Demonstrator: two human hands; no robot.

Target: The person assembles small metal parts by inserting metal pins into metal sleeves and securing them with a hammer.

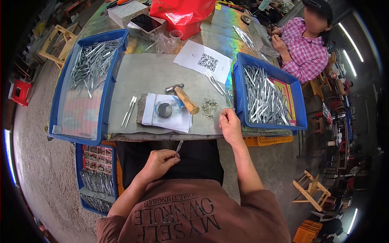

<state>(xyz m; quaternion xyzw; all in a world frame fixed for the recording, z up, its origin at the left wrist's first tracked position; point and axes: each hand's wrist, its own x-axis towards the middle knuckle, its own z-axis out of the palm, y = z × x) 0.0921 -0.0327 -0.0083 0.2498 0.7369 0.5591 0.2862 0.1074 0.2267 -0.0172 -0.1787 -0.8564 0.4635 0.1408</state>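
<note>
My left hand (161, 163) is closed in a pinch on a slim silvery metal piece (179, 148), held upright over my lap before the table's front edge. My right hand (231, 124) has its fingers pinched together at the table edge, beside the right blue tray; what they hold, if anything, I cannot make out. Just left of it lies a small pile of brassy bits (209, 108). A ball-peen hammer (184, 99) with a wooden handle rests partly on a paper-covered block (172, 121), next to a dark round metal ring (165, 110). Slim metal pieces (129, 111) lie left of the block.
Blue trays of slim metal pieces stand left (107, 91) and right (300, 115); another tray (79, 174) sits lower left. A printed sheet (202, 60), red bag (182, 16) and phone (146, 23) lie farther back. A co-worker (306, 48) in a checked shirt sits far right.
</note>
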